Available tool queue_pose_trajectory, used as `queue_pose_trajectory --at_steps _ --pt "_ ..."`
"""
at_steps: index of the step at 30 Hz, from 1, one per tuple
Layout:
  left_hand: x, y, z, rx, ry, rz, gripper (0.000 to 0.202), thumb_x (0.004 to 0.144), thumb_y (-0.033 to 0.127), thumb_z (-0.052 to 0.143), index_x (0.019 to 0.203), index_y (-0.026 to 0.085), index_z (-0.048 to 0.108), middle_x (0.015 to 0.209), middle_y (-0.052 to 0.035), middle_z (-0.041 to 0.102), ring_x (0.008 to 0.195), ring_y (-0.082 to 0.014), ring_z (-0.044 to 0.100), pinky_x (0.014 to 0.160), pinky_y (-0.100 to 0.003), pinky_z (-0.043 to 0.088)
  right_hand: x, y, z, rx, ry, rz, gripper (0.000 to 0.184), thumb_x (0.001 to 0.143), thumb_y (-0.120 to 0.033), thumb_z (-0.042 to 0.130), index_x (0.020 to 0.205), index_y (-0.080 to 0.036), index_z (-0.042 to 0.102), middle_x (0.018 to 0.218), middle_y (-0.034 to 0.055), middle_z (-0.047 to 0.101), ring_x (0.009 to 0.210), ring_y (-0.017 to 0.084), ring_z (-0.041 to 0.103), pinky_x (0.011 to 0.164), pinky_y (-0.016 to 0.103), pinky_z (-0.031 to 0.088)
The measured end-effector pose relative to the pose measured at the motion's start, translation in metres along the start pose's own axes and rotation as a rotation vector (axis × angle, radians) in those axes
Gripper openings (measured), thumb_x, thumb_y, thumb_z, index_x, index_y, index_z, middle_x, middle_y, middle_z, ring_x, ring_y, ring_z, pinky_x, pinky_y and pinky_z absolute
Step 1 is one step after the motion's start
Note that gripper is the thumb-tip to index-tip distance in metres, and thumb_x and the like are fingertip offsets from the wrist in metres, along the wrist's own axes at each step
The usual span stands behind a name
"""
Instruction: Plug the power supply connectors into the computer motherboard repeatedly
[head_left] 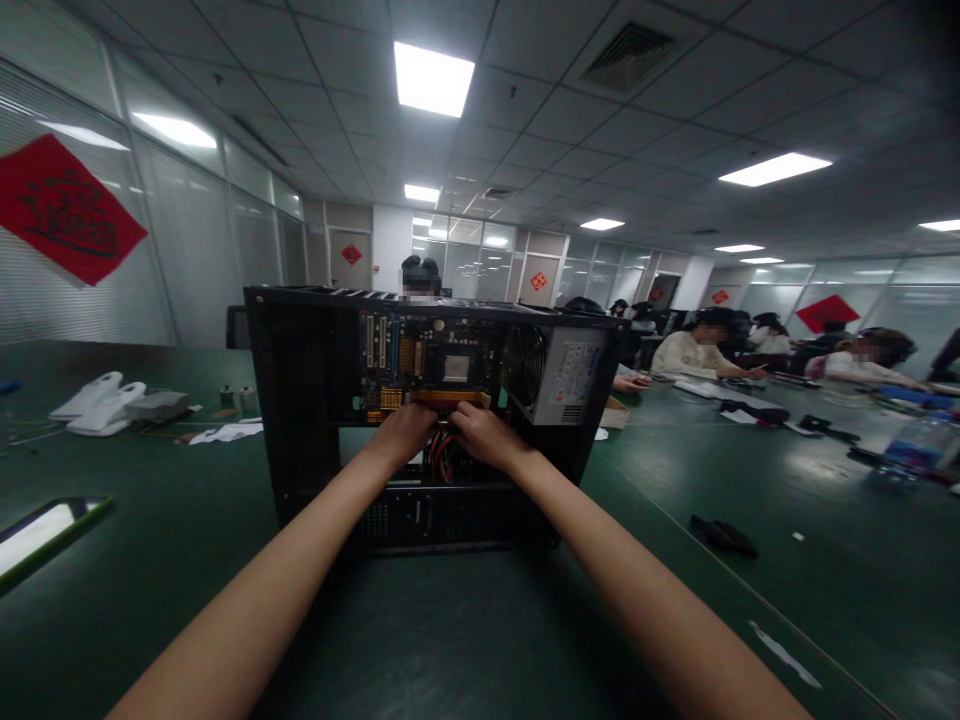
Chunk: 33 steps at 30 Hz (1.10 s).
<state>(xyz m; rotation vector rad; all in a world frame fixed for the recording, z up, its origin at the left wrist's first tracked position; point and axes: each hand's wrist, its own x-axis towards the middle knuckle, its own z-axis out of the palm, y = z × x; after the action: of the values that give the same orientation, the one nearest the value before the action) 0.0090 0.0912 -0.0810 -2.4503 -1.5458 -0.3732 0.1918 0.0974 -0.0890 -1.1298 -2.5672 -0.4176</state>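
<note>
An open black computer case stands on the green table, its inside facing me. The motherboard is mounted in its upper part, with a bare square processor. My left hand and my right hand are close together at the motherboard's lower edge, just below the orange and yellow memory slots. Both have their fingers bent and pressed together; what lies between the fingertips is hidden. Coloured cables hang right beneath them. At the upper right sits the power supply with its fan.
On the left lie a green-edged tablet-like device, white plastic items and a grey box. To the right are a black cloth-like item, a white strip and a water bottle. Several people sit further back.
</note>
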Motion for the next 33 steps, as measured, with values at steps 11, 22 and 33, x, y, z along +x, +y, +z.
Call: queue_pose_trajectory --at_steps 11,22,33 --pt "0.001 -0.010 0.007 -0.062 0.052 -0.038 0.021 0.090 0.027 0.056 0.098 0.021 0.074 0.098 -0.0097 0.074 0.093 -0.0228 0.069 0.080 -0.029 0.050 0.001 0.005 0.005 0.013 0.017 0.090 0.015 0.090 -0.017 0.058 0.104 -0.013 0.059 0.113 0.0113 0.058 0.098 0.020 0.060 0.081 0.029 0.045" --pt "-0.004 -0.003 -0.004 0.018 0.051 -0.198 0.034 0.093 0.038 0.047 0.094 0.018 0.076 0.093 -0.0150 0.074 0.086 -0.0279 0.069 0.073 -0.034 0.051 0.001 0.002 0.003 -0.003 0.018 0.006 0.016 0.092 -0.014 0.051 0.107 -0.013 0.058 0.114 0.0108 0.057 0.102 0.020 0.060 0.083 0.028 0.044" --pt "-0.004 -0.001 -0.002 -0.133 0.055 -0.059 0.029 0.093 0.037 0.050 0.104 0.027 0.075 0.100 -0.0059 0.076 0.094 -0.0230 0.068 0.077 -0.028 0.047 0.003 -0.003 -0.006 -0.019 -0.037 0.113 0.018 0.093 -0.020 0.052 0.107 -0.012 0.060 0.115 0.0143 0.059 0.104 0.023 0.061 0.086 0.030 0.046"
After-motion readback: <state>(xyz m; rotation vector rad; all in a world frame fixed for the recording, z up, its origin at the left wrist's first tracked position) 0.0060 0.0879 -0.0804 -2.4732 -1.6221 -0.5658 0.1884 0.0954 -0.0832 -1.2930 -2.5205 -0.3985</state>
